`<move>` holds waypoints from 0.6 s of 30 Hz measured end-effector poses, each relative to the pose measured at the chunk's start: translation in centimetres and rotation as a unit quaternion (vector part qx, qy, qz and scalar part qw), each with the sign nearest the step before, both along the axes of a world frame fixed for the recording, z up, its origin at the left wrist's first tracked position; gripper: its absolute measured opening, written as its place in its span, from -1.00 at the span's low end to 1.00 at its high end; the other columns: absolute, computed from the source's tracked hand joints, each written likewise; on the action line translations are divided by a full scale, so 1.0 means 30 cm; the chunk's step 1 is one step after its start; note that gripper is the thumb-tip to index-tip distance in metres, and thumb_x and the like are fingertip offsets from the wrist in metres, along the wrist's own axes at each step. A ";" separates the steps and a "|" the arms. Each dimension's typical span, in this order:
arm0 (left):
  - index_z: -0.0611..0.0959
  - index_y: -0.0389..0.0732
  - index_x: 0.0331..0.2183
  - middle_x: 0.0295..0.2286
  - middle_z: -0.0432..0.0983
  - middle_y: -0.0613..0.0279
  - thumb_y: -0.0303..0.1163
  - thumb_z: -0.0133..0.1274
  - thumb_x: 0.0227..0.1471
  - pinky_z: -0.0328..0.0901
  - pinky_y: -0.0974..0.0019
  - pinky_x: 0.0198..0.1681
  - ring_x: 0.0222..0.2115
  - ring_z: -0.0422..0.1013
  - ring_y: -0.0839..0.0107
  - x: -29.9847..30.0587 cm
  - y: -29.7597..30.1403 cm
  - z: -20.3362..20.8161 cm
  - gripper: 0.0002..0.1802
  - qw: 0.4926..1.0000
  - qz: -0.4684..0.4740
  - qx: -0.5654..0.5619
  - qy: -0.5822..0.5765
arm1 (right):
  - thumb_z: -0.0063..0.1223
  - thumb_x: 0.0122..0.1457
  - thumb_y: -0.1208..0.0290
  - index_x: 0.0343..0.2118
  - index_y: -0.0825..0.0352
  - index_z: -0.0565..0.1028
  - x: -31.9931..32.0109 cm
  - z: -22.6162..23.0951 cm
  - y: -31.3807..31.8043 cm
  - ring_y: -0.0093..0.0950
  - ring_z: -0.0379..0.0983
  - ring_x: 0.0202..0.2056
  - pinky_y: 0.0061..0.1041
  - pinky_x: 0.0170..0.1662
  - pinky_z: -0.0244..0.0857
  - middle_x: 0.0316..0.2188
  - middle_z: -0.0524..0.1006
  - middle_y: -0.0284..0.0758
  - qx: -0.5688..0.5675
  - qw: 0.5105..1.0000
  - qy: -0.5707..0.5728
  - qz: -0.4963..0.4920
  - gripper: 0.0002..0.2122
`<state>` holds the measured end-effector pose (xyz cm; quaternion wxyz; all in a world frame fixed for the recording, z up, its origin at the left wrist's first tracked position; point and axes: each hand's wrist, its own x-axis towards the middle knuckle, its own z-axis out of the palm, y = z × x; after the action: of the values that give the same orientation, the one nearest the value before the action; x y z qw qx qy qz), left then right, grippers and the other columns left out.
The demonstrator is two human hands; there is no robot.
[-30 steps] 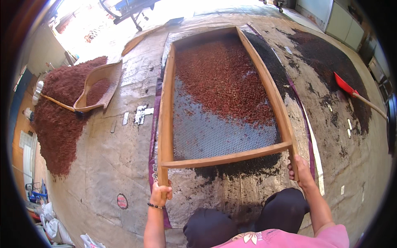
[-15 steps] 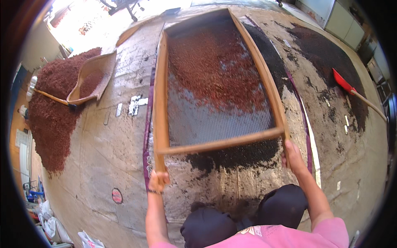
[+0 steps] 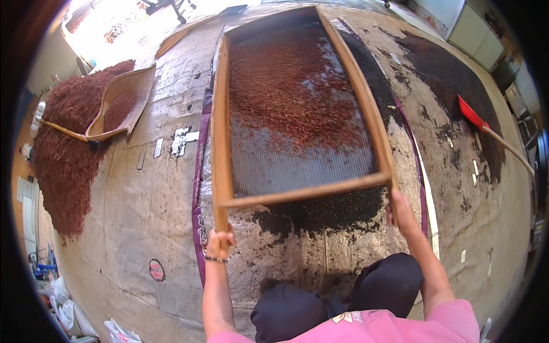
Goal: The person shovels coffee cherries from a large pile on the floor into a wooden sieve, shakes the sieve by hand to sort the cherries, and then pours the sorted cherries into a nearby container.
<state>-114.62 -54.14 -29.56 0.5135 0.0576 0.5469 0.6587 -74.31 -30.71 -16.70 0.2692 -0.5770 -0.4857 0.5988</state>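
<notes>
Head view: wooden sieve gripped in both hands over a purple-edged mat

Sieve [image 3: 221, 143]: long, rectangular frame of smooth tan wood with a perforated grey metal bottom [image 3: 297, 171]. It lies over the middle of the mat [image 3: 201, 177], between its purple side edges; contact at the far end cannot be confirmed.

Left hand [image 3: 220, 243]: closed around the left rail end, beyond the near crossbar. Right hand [image 3: 403, 212]: clamped on the right rail end, slightly blurred.

Contents: coarse reddish-brown granules [image 3: 286, 97], loosely spread, thickest toward the far and left sides; the near strip of metal is mostly bare.

Below the crossbar, fine black granules [image 3: 343, 210] form a ragged patch on the mat.

Toward the left edge of the creased tan ground sheet [image 3: 154, 211]: a reddish-brown heap [image 3: 66, 171] bearing a curved, scoop-shaped basket [image 3: 140, 108]. Toward its far right corner: a dark granular heap [image 3: 446, 77] and a red-bladed shovel [image 3: 470, 114] with a wooden handle.
</notes>
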 end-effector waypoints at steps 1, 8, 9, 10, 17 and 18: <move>0.38 -0.34 -0.41 -0.72 0.28 0.23 -0.55 -0.04 -0.50 0.16 0.37 -0.73 -0.80 0.21 0.39 -0.043 0.046 0.002 -0.61 1.000 -0.008 0.007 -0.005 | -0.24 0.06 -0.01 -0.50 0.27 0.22 -0.012 -0.005 0.063 -0.69 0.11 -0.81 -0.69 -0.79 0.03 -0.75 0.22 -0.46 0.016 0.999 0.004 0.030 -0.63; 0.38 -0.38 -0.42 -0.71 0.28 0.22 -0.54 0.00 -0.53 0.21 0.38 -0.74 -0.77 0.25 0.40 0.028 -0.039 0.043 -0.59 0.999 -0.038 0.011 0.035 | -0.21 0.01 -0.05 -0.42 0.30 0.27 0.076 -0.002 -0.027 -0.67 0.12 -0.81 -0.69 -0.81 0.02 -0.76 0.22 -0.44 -0.030 0.999 0.018 0.010 -0.58; 0.38 -0.38 -0.42 -0.71 0.28 0.22 -0.55 -0.01 -0.53 0.20 0.39 -0.74 -0.77 0.25 0.41 0.035 -0.024 0.048 -0.60 0.998 -0.033 0.015 0.052 | -0.21 0.01 -0.06 -0.43 0.31 0.26 0.094 -0.025 -0.026 -0.66 0.11 -0.82 -0.69 -0.81 0.02 -0.76 0.22 -0.44 -0.021 1.000 0.004 0.009 -0.58; 0.38 -0.38 -0.43 -0.71 0.29 0.22 -0.55 -0.02 -0.54 0.20 0.40 -0.75 -0.76 0.25 0.41 0.035 -0.001 0.062 -0.60 0.997 -0.028 0.019 0.069 | -0.22 0.00 -0.07 -0.44 0.31 0.26 0.101 -0.049 -0.021 -0.66 0.11 -0.82 -0.69 -0.81 0.01 -0.77 0.21 -0.44 -0.011 1.000 -0.010 0.008 -0.57; 0.38 -0.35 -0.42 -0.72 0.26 0.26 -0.51 -0.03 -0.44 0.11 0.46 -0.74 -0.79 0.20 0.46 -0.124 0.218 0.140 -0.65 0.997 -0.038 0.011 0.059 | -0.22 0.02 -0.06 -0.52 0.31 0.26 -0.074 -0.014 0.231 -0.66 0.16 -0.80 -0.65 -0.80 0.06 -0.73 0.25 -0.42 -0.018 1.000 0.018 -0.004 -0.58; 0.38 -0.36 -0.42 -0.71 0.28 0.24 -0.53 -0.03 -0.46 0.13 0.44 -0.74 -0.79 0.22 0.45 -0.125 0.187 0.125 -0.64 0.995 -0.049 0.005 0.084 | -0.22 0.02 -0.05 -0.52 0.31 0.25 -0.058 -0.011 0.210 -0.65 0.16 -0.80 -0.65 -0.80 0.06 -0.73 0.24 -0.42 -0.012 1.000 0.009 0.007 -0.58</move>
<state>-118.37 -48.54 -25.82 0.4971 0.1417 0.5814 0.6283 -76.06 -24.42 -17.04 0.2627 -0.5713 -0.4804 0.6115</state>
